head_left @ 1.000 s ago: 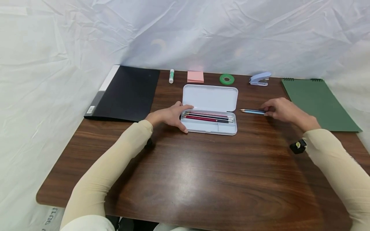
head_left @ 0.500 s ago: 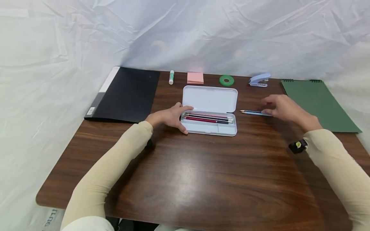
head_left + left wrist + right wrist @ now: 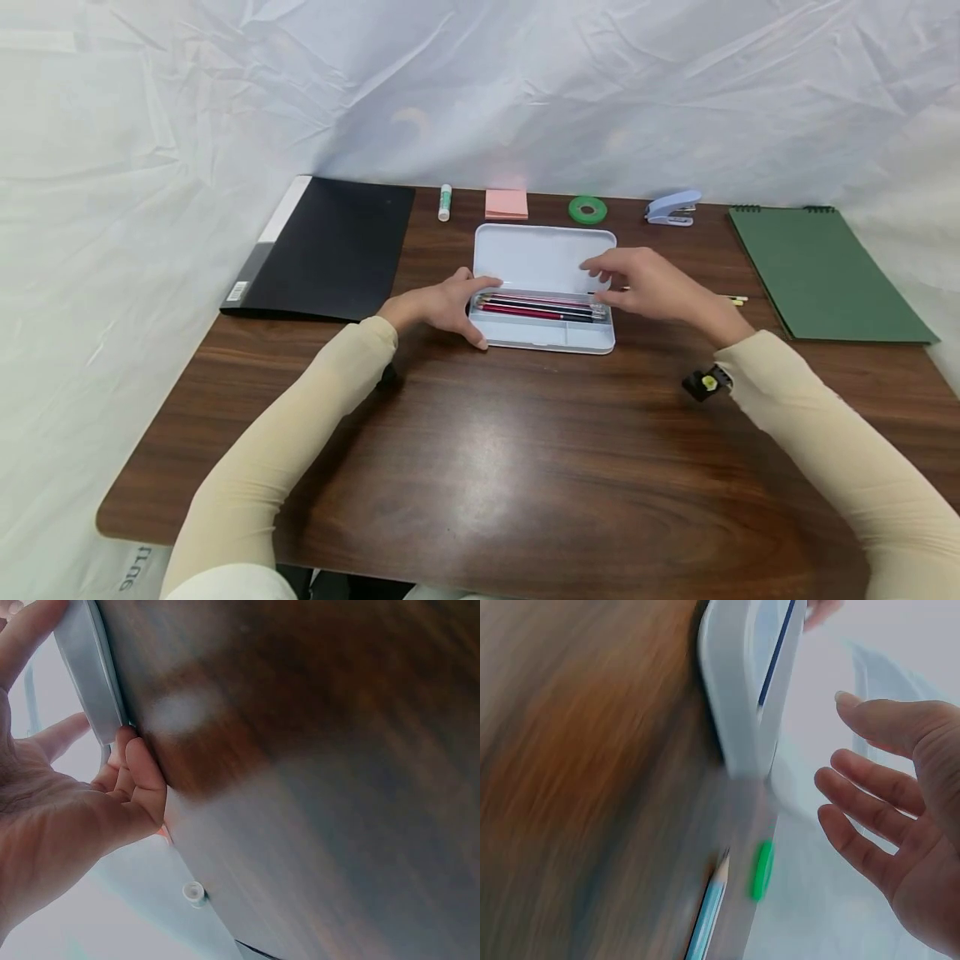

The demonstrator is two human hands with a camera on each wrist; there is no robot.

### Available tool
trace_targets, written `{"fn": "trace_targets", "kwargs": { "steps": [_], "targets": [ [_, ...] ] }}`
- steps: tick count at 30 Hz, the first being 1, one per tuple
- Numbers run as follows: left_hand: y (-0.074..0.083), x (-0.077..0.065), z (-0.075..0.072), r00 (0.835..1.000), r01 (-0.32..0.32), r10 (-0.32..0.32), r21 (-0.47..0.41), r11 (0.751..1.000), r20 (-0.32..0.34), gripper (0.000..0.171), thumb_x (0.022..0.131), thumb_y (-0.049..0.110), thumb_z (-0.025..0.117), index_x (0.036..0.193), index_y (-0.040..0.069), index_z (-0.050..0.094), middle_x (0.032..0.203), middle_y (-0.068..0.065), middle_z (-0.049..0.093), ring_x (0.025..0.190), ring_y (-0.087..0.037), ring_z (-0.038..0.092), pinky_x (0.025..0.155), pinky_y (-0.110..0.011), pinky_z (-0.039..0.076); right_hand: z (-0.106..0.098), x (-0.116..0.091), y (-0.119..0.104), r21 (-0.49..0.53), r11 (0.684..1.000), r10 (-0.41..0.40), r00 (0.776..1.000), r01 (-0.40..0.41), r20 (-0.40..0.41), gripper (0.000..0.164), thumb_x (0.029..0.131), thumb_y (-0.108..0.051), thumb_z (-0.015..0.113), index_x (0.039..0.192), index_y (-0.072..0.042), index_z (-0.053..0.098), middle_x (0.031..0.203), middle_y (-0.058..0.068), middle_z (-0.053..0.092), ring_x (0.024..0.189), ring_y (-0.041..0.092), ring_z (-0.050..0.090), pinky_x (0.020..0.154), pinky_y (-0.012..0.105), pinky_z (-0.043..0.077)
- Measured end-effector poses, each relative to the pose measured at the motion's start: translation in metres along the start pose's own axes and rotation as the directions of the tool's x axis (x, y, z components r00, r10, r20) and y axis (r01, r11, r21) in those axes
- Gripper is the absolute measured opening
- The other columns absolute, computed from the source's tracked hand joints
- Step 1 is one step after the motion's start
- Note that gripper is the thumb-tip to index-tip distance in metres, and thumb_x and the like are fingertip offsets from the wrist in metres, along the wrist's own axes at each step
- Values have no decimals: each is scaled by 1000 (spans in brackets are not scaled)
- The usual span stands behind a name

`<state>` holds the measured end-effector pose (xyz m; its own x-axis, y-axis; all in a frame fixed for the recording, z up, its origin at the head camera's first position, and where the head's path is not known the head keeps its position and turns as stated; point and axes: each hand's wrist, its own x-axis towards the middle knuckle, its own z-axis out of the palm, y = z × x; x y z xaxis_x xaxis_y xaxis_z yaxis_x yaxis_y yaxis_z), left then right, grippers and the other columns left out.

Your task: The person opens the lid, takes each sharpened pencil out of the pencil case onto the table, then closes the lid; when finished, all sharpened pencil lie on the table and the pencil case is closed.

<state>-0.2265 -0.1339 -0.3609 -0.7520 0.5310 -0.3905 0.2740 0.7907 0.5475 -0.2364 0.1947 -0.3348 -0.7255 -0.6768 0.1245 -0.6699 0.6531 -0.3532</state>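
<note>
- Pencils (image 3: 536, 308) lay in the white case (image 3: 525, 333), between our left hand (image 3: 444, 308) and right hand (image 3: 648, 283).
- Our left hand gripped the case, thumb and fingers wide.
- Our right hand was empty, fingers loose, near the case's other end.
- We had a blue pencil (image 3: 707, 915) on the table (image 3: 480, 467) under our right hand.

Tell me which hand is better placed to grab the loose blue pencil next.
Right, I'd judge. The right hand is empty, and the blue pencil lies right of the case, while the left hand holds the case's left end.
</note>
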Motion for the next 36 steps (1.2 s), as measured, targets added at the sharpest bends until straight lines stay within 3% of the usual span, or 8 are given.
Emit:
{"fn": "trace_targets", "kwargs": {
  "steps": [8,14,20,28,36],
  "targets": [
    [0,-1,0,1000,2,-2,8,1000,-3,103,77,36,86,159,23,25,133,-16,31,121,-29,38,101,-41,37,16,22,-25,-7,999,-41,994,42,98,45,87,-16,78,129,-6,66,113,10,72,99,22,67,85,44,54],
    [0,-1,0,1000,5,-5,10,1000,1,102,77,37,85,159,23,25,133,-15,31,122,-29,38,102,-41,37,29,32,-35,-49,995,-80,990,86,115,39,87,-11,77,124,-6,69,103,7,74,92,21,68,83,44,54],
    [1,-1,0,1000,-3,3,8,1000,1,102,77,36,85,159,23,25,133,-16,31,123,-30,38,103,-41,37,36,38,-41,-79,995,-45,992,54,115,32,85,-12,78,117,-10,73,100,6,75,84,19,66,81,43,54],
    [0,-1,0,1000,0,0,10,1000,0,101,78,37,85,159,23,25,133,-15,31,123,-30,38,104,-42,37,40,43,-49,-161,986,-16,992,36,123,20,84,-14,79,104,-14,76,85,2,74,68,16,59,67,36,49],
    [-1,0,0,1000,4,-4,2,1000,7,101,78,38,84,158,25,25,135,-15,30,124,-30,37,105,-43,37,37,49,-55,-186,982,-6,985,38,171,21,85,-11,77,106,-13,77,86,3,75,69,17,59,69,37,50]
  ]
}}
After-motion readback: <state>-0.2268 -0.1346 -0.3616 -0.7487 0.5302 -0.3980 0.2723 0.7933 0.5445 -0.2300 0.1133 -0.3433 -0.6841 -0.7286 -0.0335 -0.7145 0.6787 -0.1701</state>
